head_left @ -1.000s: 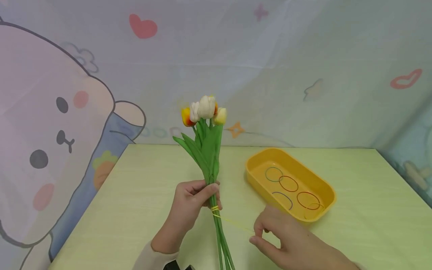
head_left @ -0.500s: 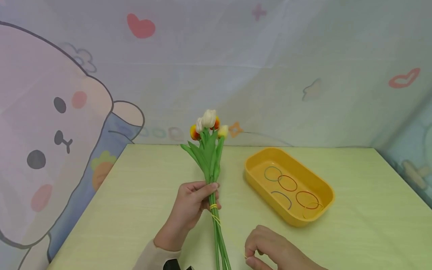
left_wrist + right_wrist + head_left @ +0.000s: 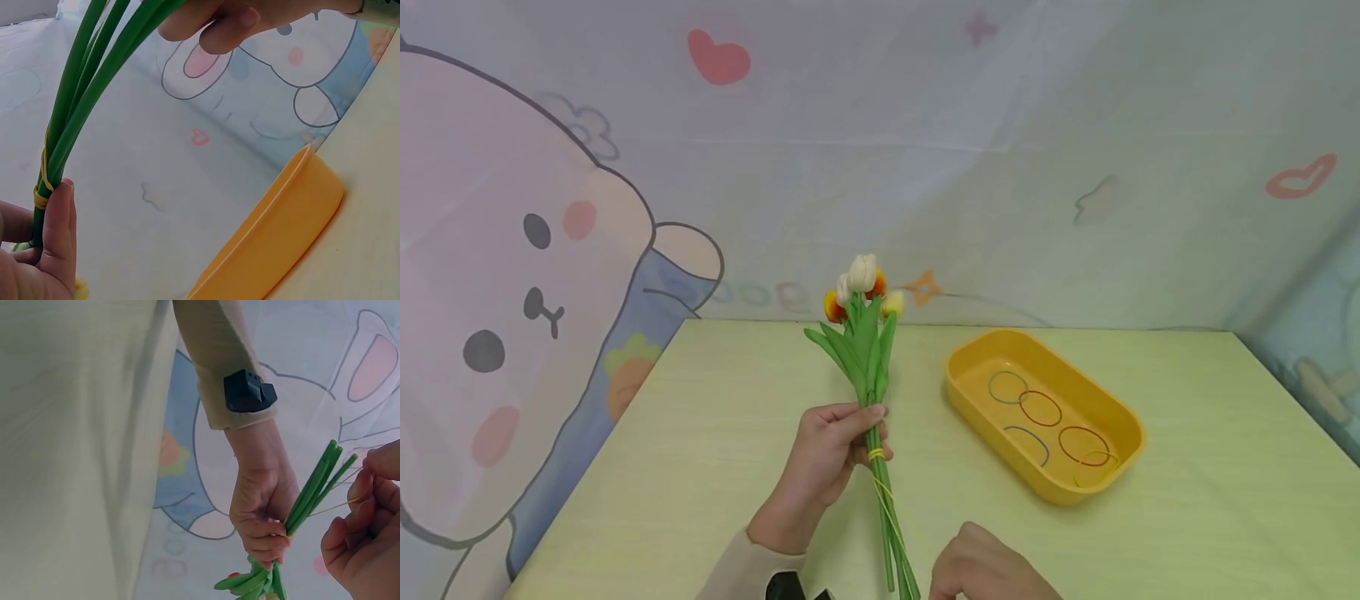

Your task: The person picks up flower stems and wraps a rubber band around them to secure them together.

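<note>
A bunch of artificial tulips (image 3: 867, 333) with white, yellow and orange-red heads points away from me. My left hand (image 3: 831, 446) grips its green stems, thumb across the front. Just below those fingers a yellow rubber band (image 3: 876, 454) is wound round the stems, and a loose loop of it stretches down along them. At the bottom edge of the head view is my right hand (image 3: 988, 571), with its fingertips out of sight. The right wrist view shows this right hand (image 3: 369, 544) pinching the stretched band (image 3: 334, 507) close to the stem ends (image 3: 334, 450).
A yellow plastic tray (image 3: 958, 396) stands on the pale green table (image 3: 737, 375), right of the flowers. Inside it lie several rubber bands, including a red one (image 3: 1061, 437). A printed cloth backdrop (image 3: 880, 100) hangs behind the table.
My right hand has moved down and left, drawing the band's loop from sideways to along the stems. The tulip heads have dropped lower in view; my left hand keeps its grip.
</note>
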`<state>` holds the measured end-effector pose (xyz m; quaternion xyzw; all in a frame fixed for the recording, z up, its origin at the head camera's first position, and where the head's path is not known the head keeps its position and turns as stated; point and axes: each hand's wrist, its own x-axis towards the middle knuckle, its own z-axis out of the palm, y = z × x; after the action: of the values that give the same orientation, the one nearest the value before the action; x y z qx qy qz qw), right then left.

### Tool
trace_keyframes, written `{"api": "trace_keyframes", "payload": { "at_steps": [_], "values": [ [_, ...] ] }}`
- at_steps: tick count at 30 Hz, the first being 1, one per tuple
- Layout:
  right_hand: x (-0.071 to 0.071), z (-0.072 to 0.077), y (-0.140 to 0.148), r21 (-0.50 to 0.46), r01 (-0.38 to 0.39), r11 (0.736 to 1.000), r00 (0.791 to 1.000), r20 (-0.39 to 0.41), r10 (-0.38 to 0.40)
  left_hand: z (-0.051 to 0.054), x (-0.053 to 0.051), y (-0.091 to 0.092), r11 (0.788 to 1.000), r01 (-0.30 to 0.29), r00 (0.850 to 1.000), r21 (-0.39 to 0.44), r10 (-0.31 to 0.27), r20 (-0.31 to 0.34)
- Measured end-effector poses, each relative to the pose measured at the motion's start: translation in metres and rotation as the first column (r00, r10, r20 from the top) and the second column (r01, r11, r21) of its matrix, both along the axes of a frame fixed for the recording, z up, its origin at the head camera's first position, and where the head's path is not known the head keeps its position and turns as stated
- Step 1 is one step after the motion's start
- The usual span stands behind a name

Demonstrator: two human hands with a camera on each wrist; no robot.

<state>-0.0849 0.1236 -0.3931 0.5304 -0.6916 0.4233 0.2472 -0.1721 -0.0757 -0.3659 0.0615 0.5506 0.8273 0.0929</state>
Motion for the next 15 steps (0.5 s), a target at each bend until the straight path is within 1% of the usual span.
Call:
{"api": "trace_keyframes", "payload": {
  "at_steps": [3,5,6,8,11,15],
  "values": [
    [0.0081,-0.0014,-0.0049,-0.052,0.04,0.998,0.999,0.027,-0.038,-0.001,-0.0012,0.0011,1.0,-0.01,1.0,0.005,0.01,0.021],
    [0.0113,-0.0017,-0.0066,-0.078,0.049,0.996,0.999,0.022,-0.048,-0.0014,-0.0015,0.0015,1.0,-0.015,0.999,0.006,0.014,0.033],
    [0.0119,-0.0015,-0.007,-0.079,0.048,0.996,0.999,0.006,-0.047,-0.0013,-0.0014,0.0016,1.0,-0.016,0.999,0.006,0.015,0.038],
    [0.011,-0.0005,-0.0076,-0.078,0.032,0.996,0.998,-0.055,-0.036,-0.0016,-0.0014,0.0022,1.0,-0.023,0.999,0.005,0.023,0.049],
    [0.0076,0.0025,-0.0067,-0.035,0.015,0.999,0.99,-0.143,-0.02,-0.0021,-0.001,0.0029,0.999,-0.033,0.998,0.003,0.033,0.062],
    [0.0047,0.0074,-0.0062,0.003,0.017,1.0,0.98,-0.198,-0.016,-0.0031,-0.0009,0.0041,0.999,-0.037,0.997,0.003,0.037,0.073]
  ]
}}
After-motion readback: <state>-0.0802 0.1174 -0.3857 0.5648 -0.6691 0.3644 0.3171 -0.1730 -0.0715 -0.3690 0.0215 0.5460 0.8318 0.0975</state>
